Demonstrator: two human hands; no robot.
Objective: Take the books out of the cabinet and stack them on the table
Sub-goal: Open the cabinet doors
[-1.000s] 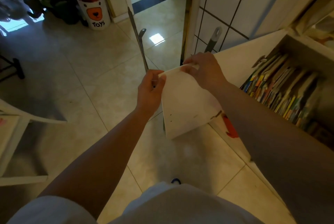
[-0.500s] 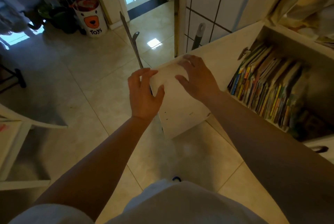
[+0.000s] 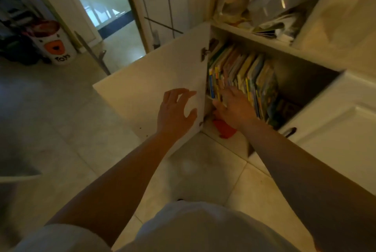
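Head view, near to far. White-clad torso point(image 3: 183, 229) is seen at bottom edge, w/ 2 bare forearms extended fwd over tiled floor point(image 3: 61, 133).

Left hand point(image 3: 176, 110) is held in front of the open cabinet door point(image 3: 154, 87), fingers spread and loosely bent, thumb apart; nothing is gripped. Contact w/ the door cannot be told.

Right hand point(image 3: 236, 107) is reached into the cabinet point(image 3: 305, 80) opening, at the lower front of the books point(image 3: 242, 74). Fingers are extended against the spines; thumb is angled down-left. Whether a book is actually clasped cannot be told (motion blur). Hands are apart, separated by the door's hinge edge.

A red object point(image 3: 224, 129) is seen on the cabinet floor just below the right hand; identity unclear.

Books are shown upright/slightly leaning, packed in 1 row inside the cabinet, filling the left approx. half of the compartment; right part is dark. Hinge point(image 3: 205, 53) is visible at upper door edge, beside the leftmost book.

Above: shelf point(image 3: 254, 36) w/ plastic-wrapped items point(image 3: 270, 1). Right: closed white door w/ dark handle point(image 3: 290, 131).

Far left: white "toys" bin point(image 3: 57, 48) stands by a doorway point(image 3: 105, 7).
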